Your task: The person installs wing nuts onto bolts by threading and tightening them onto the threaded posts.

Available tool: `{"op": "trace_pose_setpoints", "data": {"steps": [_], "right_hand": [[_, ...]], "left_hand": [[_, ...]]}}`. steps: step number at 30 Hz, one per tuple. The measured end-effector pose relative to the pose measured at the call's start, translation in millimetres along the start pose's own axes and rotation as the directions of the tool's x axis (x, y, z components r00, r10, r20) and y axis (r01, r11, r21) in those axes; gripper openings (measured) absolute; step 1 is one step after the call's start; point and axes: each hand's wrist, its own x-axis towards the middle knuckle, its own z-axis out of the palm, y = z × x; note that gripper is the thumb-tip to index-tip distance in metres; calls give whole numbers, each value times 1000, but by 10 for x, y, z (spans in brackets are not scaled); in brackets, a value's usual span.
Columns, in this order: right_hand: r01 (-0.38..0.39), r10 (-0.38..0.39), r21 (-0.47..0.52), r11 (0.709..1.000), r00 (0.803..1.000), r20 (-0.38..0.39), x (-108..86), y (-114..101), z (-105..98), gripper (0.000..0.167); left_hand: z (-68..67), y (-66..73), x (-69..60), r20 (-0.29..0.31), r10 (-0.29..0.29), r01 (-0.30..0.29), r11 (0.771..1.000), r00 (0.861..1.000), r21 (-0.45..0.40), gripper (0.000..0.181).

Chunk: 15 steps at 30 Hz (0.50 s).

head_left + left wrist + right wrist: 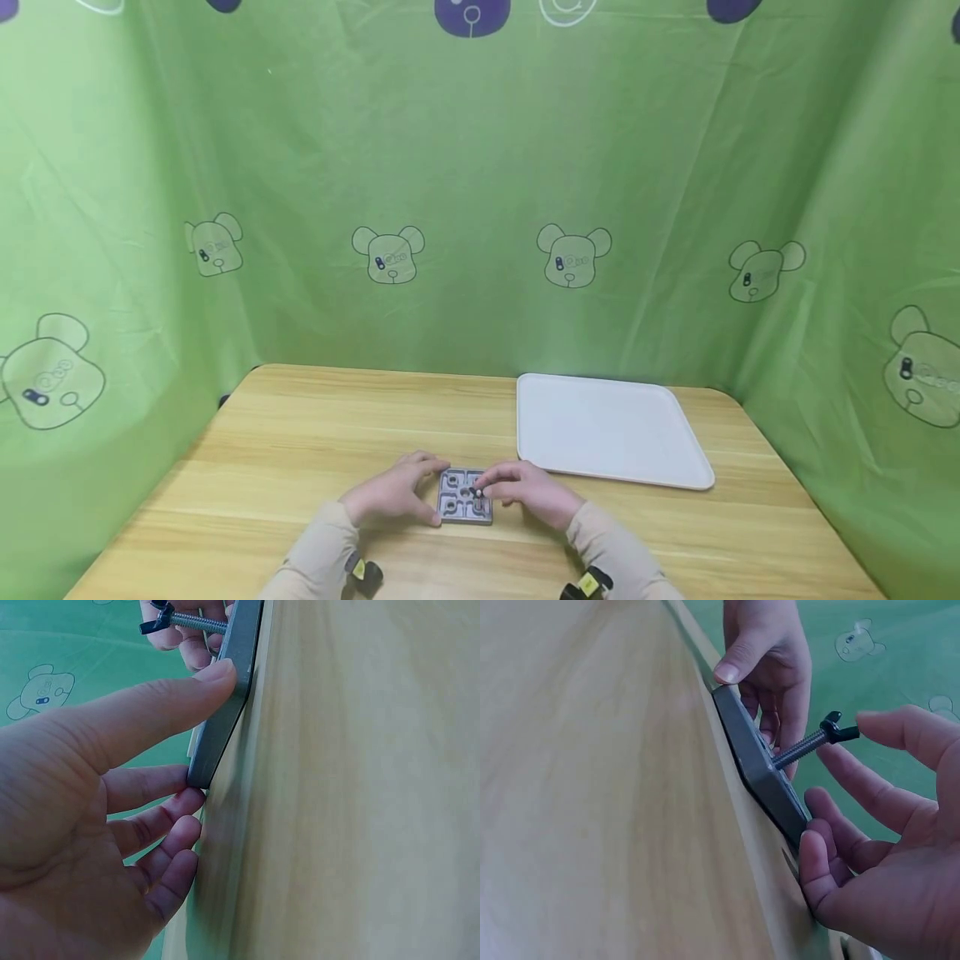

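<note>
A square grey metal plate (454, 515) with round holes and raised ridges lies on the wooden table. My left hand (393, 493) grips its left side, the thumb at the near corner and fingers at the far one; the left wrist view shows the thumb (217, 675) on the plate's edge (217, 742). A threaded screw with a black wing head (844, 734) stands up from the plate (761, 780). My right hand (536, 492) holds the wing head between thumb and index finger, its other fingers curled beside the plate's edge.
A white rectangular tray (607, 429) lies at the back right of the table (337, 417), behind my right hand. Green curtains (480, 167) with bear-head drawings surround the table at the back and both sides.
</note>
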Motion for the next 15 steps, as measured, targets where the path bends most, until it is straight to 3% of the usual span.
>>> {"op": "trace_pose_setpoints", "data": {"steps": [6,15], "right_hand": [[-21,21,104,994,1000,0,6,7,-4,28],[-19,18,97,995,1000,4,15,20,1,31]], "left_hand": [[-3,-1,3,-5,7,-7,1000,1000,18,85],[2,-17,17,-4,9,-9,1000,1000,26,85]]}}
